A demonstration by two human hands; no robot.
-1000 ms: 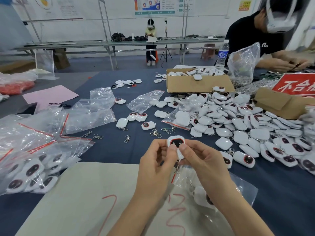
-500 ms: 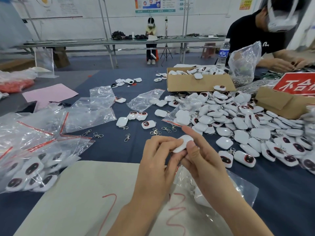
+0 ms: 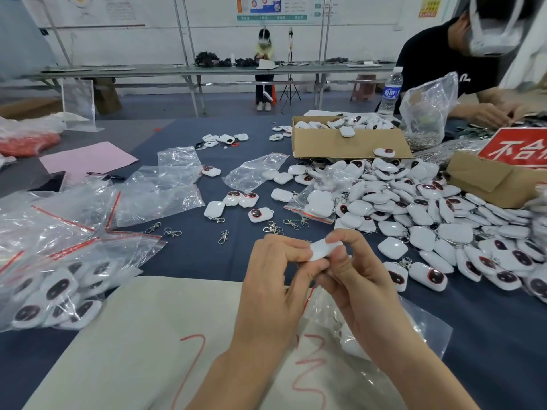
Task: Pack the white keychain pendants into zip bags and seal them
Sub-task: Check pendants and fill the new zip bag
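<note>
A white keychain pendant (image 3: 321,250) is pinched between my left hand (image 3: 275,288) and my right hand (image 3: 355,279), held above the table with its white back up. Under my hands lies an open zip bag (image 3: 420,327) with a pendant inside, partly hidden by my right forearm. A big heap of loose white pendants (image 3: 429,220) covers the table to the right. Filled zip bags (image 3: 50,291) lie at the left, and empty zip bags (image 3: 159,193) are spread beyond them.
A cardboard box (image 3: 343,145) of pendants stands behind the heap. Loose metal clasps (image 3: 223,236) lie ahead of my hands. A beige sheet (image 3: 142,335) with red marks lies under my arms. Another person (image 3: 461,69) works at the far right beside a red sign (image 3: 521,149).
The pendant was turned from dark face up to white back up and shifted slightly right. My fingers have regripped it at its edges.
</note>
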